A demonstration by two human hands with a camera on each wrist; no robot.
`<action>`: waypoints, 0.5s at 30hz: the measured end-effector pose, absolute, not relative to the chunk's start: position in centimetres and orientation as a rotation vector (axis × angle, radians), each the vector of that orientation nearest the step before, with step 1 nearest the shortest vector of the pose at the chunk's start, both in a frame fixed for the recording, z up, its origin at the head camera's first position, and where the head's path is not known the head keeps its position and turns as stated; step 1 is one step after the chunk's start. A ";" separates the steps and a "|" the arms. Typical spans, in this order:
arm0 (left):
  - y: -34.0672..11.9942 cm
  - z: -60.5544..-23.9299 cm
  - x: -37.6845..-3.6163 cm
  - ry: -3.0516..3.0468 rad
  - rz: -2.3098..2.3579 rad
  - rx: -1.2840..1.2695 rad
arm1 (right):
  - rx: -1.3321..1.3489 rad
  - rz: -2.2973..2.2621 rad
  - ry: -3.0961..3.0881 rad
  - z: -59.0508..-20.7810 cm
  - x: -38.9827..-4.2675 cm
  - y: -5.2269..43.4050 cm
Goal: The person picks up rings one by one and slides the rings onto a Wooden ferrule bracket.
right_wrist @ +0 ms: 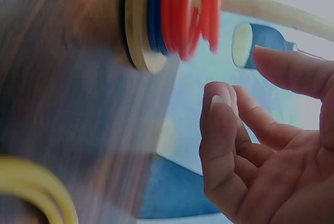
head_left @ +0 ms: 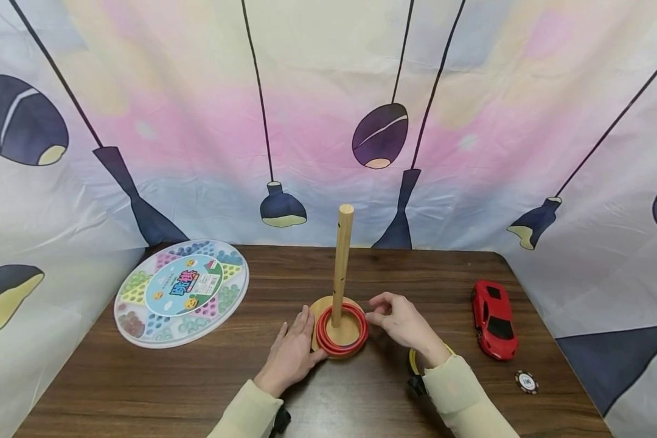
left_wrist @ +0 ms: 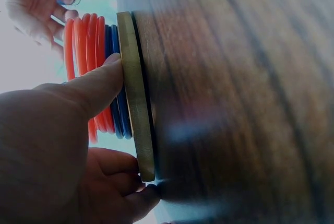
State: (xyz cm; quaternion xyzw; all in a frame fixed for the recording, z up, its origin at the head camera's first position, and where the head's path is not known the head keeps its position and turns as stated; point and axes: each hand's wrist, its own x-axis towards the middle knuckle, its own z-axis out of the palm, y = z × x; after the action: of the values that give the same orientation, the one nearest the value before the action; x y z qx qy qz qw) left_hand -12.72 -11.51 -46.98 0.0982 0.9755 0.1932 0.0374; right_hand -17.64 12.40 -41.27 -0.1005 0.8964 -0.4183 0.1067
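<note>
On the brown table (head_left: 197,389): a round wooden base (head_left: 322,304) with a tall wooden peg (head_left: 342,261) standing straight up in its middle. Around the peg, lying on the base: a stack of red rings (head_left: 342,331). Under them, blue rings (left_wrist: 118,109), seen only from the wrist cameras.

Left hand (head_left: 292,353) flat on the table, fingers straight, thumb pressed against the edge of the base, nothing gripped. Right hand (head_left: 399,319) just beside the red rings on the other side, held a little above the table, fingers loosely bent, nothing held, not touching the rings.

Close under the right wrist: a yellow ring (head_left: 413,360), partly hidden by the sleeve (head_left: 460,395). Further right, well apart from the base: a red toy car (head_left: 494,319) and near it a small round chip (head_left: 527,381).

Far left on the table: a big round game board (head_left: 182,292) under a clear lid, with little coloured marbles sitting in its corner pockets. Behind and at both sides: a cloth wall (head_left: 317,109) with pictures of hanging lamps.
</note>
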 end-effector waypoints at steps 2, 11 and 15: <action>-11.5 -47.0 -12.8 2.990 0.597 0.296 | -0.277 -1.220 2.660 -41.1 -17.5 13.1; -11.6 -47.2 -12.8 2.999 0.607 0.294 | -0.269 -1.042 2.759 -41.3 -17.0 17.4; -11.5 -47.2 -12.7 3.004 0.607 0.302 | -0.305 -0.822 2.842 -41.7 -16.2 19.0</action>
State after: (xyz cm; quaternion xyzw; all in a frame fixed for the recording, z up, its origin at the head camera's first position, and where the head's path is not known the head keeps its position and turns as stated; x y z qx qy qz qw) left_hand -12.69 -11.55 -47.17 0.0979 0.9750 0.1969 0.0311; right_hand -16.18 18.96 -41.71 -0.1021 0.9522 -0.2754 0.0837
